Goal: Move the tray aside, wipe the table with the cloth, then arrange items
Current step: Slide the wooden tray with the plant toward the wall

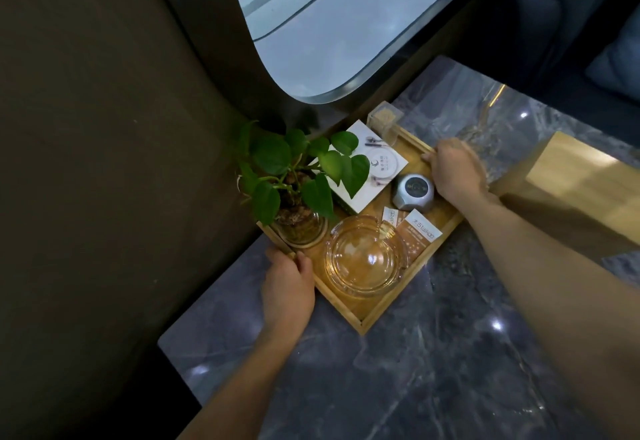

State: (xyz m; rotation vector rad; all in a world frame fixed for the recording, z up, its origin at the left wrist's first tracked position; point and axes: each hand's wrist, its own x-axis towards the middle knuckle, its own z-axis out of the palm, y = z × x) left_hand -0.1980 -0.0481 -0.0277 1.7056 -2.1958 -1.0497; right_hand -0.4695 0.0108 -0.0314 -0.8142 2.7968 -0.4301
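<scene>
A wooden tray (367, 325) sits at the far left corner of a dark marble table (433, 370). It holds a leafy plant in a glass pot (298, 217), a glass ashtray (363, 256), a white booklet (384, 162), a round silver device (414, 191), orange packets (415, 231) and a clear toothpick box (384, 120). My left hand (287, 287) grips the tray's near left rim, thumb inside. My right hand (457, 171) grips the far right rim. No cloth is in view.
A light wooden box (575, 179) stands on the table just right of the tray. A dark padded wall (104, 162) borders the table's left edge, and a curved window (329, 23) lies behind. The table's near part shows bare marble.
</scene>
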